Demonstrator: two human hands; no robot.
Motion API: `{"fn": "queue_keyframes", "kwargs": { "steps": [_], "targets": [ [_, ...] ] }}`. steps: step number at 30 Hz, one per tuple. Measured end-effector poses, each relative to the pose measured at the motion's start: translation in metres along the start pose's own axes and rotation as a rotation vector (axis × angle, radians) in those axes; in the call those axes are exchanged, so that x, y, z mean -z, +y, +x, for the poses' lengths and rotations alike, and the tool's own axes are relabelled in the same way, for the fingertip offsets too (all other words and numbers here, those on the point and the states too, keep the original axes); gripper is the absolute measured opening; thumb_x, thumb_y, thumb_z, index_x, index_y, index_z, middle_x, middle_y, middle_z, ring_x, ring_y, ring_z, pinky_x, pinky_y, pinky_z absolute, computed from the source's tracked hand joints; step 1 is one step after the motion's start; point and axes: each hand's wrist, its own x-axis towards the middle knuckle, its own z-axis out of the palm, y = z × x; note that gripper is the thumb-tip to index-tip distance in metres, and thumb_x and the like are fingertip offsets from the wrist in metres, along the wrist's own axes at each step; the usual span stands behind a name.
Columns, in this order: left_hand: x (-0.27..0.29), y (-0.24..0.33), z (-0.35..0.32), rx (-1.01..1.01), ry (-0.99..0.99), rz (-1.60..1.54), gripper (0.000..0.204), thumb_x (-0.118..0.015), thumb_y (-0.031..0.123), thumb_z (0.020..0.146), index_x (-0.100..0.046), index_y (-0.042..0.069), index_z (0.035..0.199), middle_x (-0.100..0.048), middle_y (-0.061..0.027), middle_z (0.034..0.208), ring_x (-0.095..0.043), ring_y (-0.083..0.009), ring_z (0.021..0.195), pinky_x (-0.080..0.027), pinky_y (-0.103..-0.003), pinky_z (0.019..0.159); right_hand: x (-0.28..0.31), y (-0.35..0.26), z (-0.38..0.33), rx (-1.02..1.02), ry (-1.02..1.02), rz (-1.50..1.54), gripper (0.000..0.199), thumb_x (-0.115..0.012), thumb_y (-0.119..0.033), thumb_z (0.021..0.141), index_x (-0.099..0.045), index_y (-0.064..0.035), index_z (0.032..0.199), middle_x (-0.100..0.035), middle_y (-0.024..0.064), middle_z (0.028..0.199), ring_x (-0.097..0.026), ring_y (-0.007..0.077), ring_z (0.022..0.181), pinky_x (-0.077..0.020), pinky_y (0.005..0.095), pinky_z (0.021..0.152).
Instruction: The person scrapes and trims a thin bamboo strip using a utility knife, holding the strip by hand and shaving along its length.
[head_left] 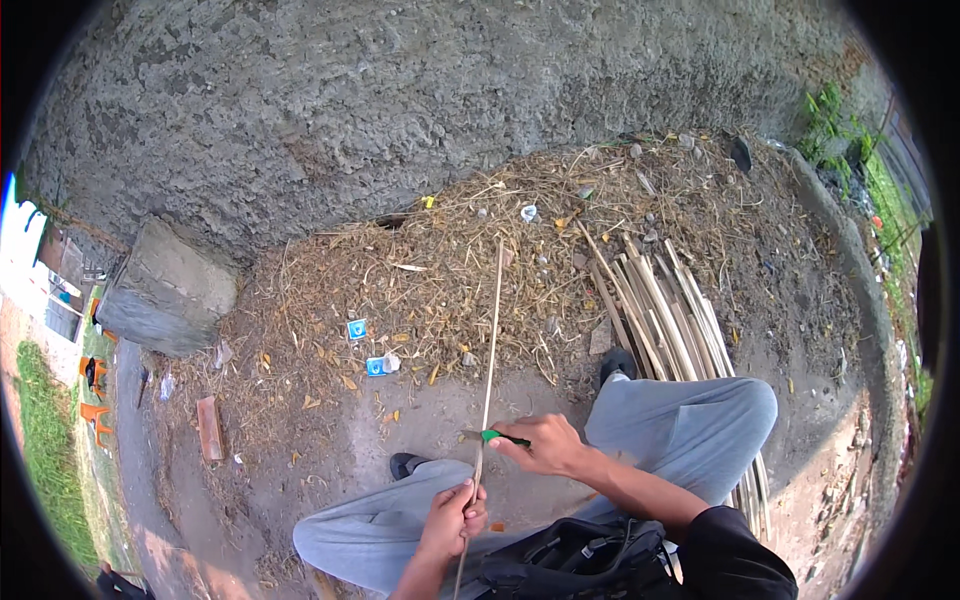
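A long, thin, pale strip [494, 340], bamboo-like, rises from my lap toward the wall. My left hand [453, 520] is closed around its lower part, between my knees. Just above that grip, my right hand [546, 446] is closed on a small knife [500, 437] with a green and black handle. Its short blade lies across the strip and points left; whether it bites into the surface is too small to tell. The strip's lower end runs down past my left hand beside a black bag [575, 560] on my lap.
Several pale strips [665, 310] lie in a bundle beside my right leg. A rough grey wall [400, 110] stands ahead, with a concrete block [180, 285] at left. Dry shavings [440, 290] cover the ground, with blue packets [376, 366] and a brick [210, 428].
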Motion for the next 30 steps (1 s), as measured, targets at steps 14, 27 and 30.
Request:
{"fn": "queue_keyframes", "kwargs": {
  "steps": [14, 27, 30],
  "targets": [
    [-0.005, 0.021, 0.024, -0.070, -0.136, -0.073, 0.031, -0.044, 0.031, 0.105, -0.053, 0.005, 0.090, -0.035, 0.0039, 0.059, -0.025, -0.0042, 0.042, -0.018, -0.023, 0.037, 0.006, -0.007, 0.006, 0.127, 0.062, -0.209, 0.028, -0.069, -0.037, 0.088, -0.073, -0.0132, 0.101, -0.065, 0.0062, 0.066, -0.062, 0.0280, 0.050, -0.0491, 0.0377, 0.046],
    [-0.004, 0.010, 0.031, -0.116, -0.097, -0.063, 0.034, -0.043, 0.034, 0.105, -0.051, 0.006, 0.088, -0.032, 0.0057, 0.056, -0.023, -0.0034, 0.040, -0.016, -0.023, 0.036, -0.004, -0.001, 0.006, 0.178, 0.073, -0.245, 0.026, -0.069, -0.039, 0.087, -0.072, -0.0160, 0.100, -0.061, 0.0031, 0.061, -0.059, 0.0269, 0.048, -0.0473, 0.0383, 0.043],
    [-0.005, 0.009, 0.030, -0.158, -0.074, -0.008, 0.034, -0.042, 0.034, 0.105, -0.051, 0.006, 0.088, -0.031, 0.0060, 0.055, -0.023, -0.0030, 0.040, -0.015, -0.023, 0.036, -0.005, -0.004, 0.006, 0.187, 0.107, -0.301, 0.025, -0.069, -0.040, 0.087, -0.071, -0.0174, 0.098, -0.060, 0.0025, 0.061, -0.059, 0.0255, 0.047, -0.0465, 0.0374, 0.042]
  ]
}}
